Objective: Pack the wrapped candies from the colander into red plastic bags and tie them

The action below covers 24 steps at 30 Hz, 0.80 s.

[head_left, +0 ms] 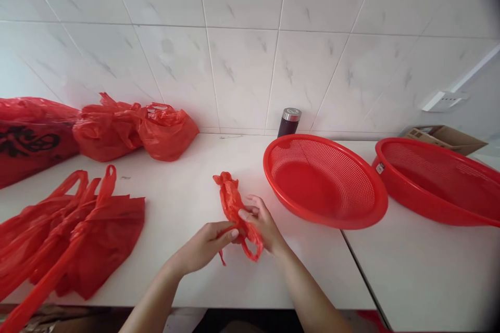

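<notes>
A crumpled, twisted red plastic bag (231,199) is held over the white table in front of me. Thumb and fingers of my left hand (207,245) pinch its lower part. Around its right side curl the fingers of my right hand (262,221), with a loop of the bag hanging below them. Flattened red bags with long handles (105,239) lie in a pile on the left. The nearest basket, a round red perforated one (308,187), sits to the right of my right hand.
Filled red bags (166,132) line the wall at the back left. A dark bottle (289,122) stands behind the basket. Farther right are a second red basket (437,182) and an open cardboard box (449,138). A seam crosses the table (425,265) at right.
</notes>
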Each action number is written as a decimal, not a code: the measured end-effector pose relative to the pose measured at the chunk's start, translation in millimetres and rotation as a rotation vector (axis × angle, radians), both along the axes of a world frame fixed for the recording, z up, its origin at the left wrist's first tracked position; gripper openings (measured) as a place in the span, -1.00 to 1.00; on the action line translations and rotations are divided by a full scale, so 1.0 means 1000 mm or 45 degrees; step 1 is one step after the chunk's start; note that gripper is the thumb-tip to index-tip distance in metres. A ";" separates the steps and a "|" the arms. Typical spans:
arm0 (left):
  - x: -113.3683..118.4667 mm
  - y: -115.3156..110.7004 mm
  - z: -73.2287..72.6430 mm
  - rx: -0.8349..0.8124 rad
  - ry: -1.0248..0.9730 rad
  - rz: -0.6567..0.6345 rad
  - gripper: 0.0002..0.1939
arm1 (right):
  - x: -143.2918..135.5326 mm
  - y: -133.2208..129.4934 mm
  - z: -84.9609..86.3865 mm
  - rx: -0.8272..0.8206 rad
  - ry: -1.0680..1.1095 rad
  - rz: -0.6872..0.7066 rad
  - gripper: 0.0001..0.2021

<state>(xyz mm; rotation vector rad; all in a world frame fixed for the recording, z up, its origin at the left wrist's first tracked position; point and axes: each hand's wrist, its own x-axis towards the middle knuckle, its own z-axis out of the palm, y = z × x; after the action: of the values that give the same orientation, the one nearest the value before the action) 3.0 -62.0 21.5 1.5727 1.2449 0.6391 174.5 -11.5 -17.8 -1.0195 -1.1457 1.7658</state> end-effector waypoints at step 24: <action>-0.044 -0.017 0.007 0.186 -1.102 0.301 -0.05 | 0.014 -0.024 0.004 -0.262 0.466 -0.156 -0.60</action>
<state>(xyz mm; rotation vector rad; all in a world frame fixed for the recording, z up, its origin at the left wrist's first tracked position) -41.0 -78.8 28.9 1.0485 0.7235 1.4022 188.2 -35.4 -13.8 -0.8177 -0.6730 1.8998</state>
